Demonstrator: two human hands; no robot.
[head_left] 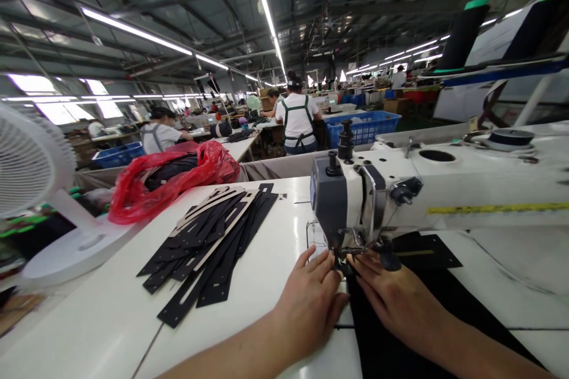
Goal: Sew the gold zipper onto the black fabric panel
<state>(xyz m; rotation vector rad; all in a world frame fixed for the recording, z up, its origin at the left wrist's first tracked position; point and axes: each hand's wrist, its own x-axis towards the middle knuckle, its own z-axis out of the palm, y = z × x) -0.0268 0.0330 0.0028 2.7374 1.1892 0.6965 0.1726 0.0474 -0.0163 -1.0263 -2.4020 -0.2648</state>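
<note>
A white and grey sewing machine [351, 189] stands in front of me, and both my hands are at its needle area. My left hand [311, 290] rests just left of the presser foot [340, 260], fingers stretched toward it, thumb bent in below. On the right, my right hand [391, 290] lies over a black fabric piece [382, 343], fingers extended to the foot. That fabric runs under my right forearm toward the front edge. Fingertips and machine parts hide the stitching spot. Behind my right hand lies a black slotted piece [433, 250] under the machine arm.
A pile of black and beige slotted strips [213, 237] lies on the white table [106, 320] to the left. Beyond are a red plastic bag [208, 160], a white fan [31, 166] and a blue crate [364, 124]. Co-workers sit farther off. Thread cones [464, 35] stand upper right.
</note>
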